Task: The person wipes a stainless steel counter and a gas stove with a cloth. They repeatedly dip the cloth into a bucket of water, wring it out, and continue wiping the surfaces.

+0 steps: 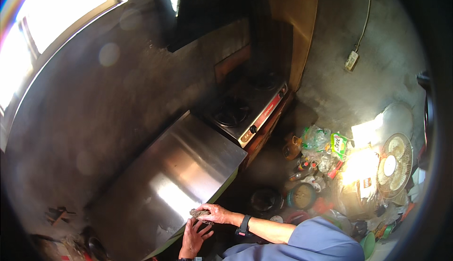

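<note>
A crumpled brown cloth (202,215) is in my right hand (217,214), over the near edge of a shiny stainless-steel tabletop (166,176). My left hand (193,238) is just below it with fingers spread, the fingertips close to the cloth; whether they touch it cannot be told. Nothing shows in the left palm. Sunlight glares off the metal beside both hands. Beyond the tabletop's far end stands a two-burner gas stove (244,108) with black knobs along its front.
A dark wall (88,101) runs along the tabletop's far side. On the floor to the right are plastic bags (315,139), bottles (300,174), a round green-rimmed container (302,196), a black round vessel (265,201) and a fan (394,165). A power socket (351,61) hangs on the right wall.
</note>
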Action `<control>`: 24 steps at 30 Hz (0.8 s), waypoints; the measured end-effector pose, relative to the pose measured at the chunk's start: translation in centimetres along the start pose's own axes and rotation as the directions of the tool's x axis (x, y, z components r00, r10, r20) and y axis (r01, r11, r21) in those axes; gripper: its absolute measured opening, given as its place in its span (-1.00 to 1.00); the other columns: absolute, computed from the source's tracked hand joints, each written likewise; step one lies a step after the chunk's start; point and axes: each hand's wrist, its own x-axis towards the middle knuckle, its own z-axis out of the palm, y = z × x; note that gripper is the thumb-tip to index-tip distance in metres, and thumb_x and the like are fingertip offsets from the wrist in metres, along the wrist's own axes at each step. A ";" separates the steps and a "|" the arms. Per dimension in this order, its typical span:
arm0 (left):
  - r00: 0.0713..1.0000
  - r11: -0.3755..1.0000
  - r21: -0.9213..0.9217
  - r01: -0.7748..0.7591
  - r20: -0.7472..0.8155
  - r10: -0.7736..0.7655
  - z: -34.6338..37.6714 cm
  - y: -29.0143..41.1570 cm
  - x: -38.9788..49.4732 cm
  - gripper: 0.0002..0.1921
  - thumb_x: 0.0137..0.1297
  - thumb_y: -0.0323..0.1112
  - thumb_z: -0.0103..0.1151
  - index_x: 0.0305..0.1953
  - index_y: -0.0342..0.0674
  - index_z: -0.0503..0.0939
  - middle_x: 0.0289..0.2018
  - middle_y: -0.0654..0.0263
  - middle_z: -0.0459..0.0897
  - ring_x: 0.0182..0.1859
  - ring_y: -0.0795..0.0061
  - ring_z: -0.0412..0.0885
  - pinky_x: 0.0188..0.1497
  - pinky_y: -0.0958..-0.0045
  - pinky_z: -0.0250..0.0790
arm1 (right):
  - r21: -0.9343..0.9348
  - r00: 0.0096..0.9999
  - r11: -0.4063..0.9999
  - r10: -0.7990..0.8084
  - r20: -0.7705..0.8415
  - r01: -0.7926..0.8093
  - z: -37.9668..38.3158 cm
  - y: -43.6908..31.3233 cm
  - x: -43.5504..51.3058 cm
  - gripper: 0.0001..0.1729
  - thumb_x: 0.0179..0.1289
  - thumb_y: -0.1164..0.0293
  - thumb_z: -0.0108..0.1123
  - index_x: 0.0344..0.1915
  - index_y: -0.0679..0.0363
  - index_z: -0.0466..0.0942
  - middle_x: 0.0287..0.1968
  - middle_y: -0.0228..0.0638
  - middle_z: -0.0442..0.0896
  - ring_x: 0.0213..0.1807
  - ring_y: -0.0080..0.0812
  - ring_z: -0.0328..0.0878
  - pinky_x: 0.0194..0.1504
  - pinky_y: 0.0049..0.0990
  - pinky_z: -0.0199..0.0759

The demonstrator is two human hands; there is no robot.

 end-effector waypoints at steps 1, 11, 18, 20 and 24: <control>0.998 0.998 -0.056 -0.005 0.057 0.008 0.9 -0.1 -0.4 -0.30 0.72 0.26 -0.01 0.58 -0.13 0.34 0.58 0.08 0.39 0.44 -0.14 0.57 0.34 -0.23 0.56 | -0.032 0.998 0.997 -0.068 0.006 0.068 0.2 -1.3 -1.1 -0.53 0.51 0.25 0.46 0.32 0.17 0.70 0.17 -0.25 0.80 0.23 -0.38 0.71 0.30 -0.32 0.58; 0.998 0.999 0.033 0.025 0.052 -0.027 -4.5 -6.0 -4.9 -0.38 0.67 0.27 0.11 0.45 -0.05 0.52 0.35 0.29 0.66 0.35 0.30 0.67 0.35 0.05 0.55 | -0.368 0.953 0.881 -0.298 0.058 0.298 7.0 -1.8 -9.4 -0.55 0.31 0.19 0.49 0.16 0.06 0.79 0.31 -0.20 0.76 0.29 -0.07 0.73 0.31 -0.21 0.62; 0.984 0.997 0.053 0.054 -0.172 -0.044 -8.0 -10.5 -8.3 -0.37 0.67 0.23 0.15 0.54 0.03 0.45 0.35 0.27 0.67 0.34 0.28 0.67 0.36 0.05 0.54 | -0.023 0.991 0.999 -0.026 0.133 0.029 9.5 2.3 -12.9 -0.62 0.40 0.33 0.48 0.16 0.18 0.78 0.31 -0.15 0.76 0.24 -0.20 0.78 0.25 -0.26 0.68; 0.963 0.997 0.017 0.070 -0.260 -0.063 -8.3 -11.6 -8.0 -0.38 0.70 0.20 0.11 0.58 0.03 0.40 0.41 0.26 0.63 0.35 0.24 0.66 0.38 0.02 0.53 | 0.131 0.981 0.978 0.146 0.129 -0.162 9.1 3.3 -13.8 -0.65 0.44 0.35 0.47 0.15 0.22 0.77 0.12 -0.18 0.85 0.12 -0.33 0.82 0.16 -0.34 0.70; 0.954 0.999 -0.043 0.020 -0.298 -0.032 -8.2 -13.4 -7.3 -0.40 0.72 0.15 0.10 0.58 0.03 0.38 0.34 0.22 0.69 0.36 0.23 0.67 0.40 0.03 0.51 | 0.134 0.948 0.940 0.301 0.105 -0.313 7.3 4.8 -15.2 -0.63 0.43 0.30 0.51 0.15 0.20 0.77 -0.03 -0.25 0.88 -0.02 -0.42 0.83 0.12 -0.39 0.69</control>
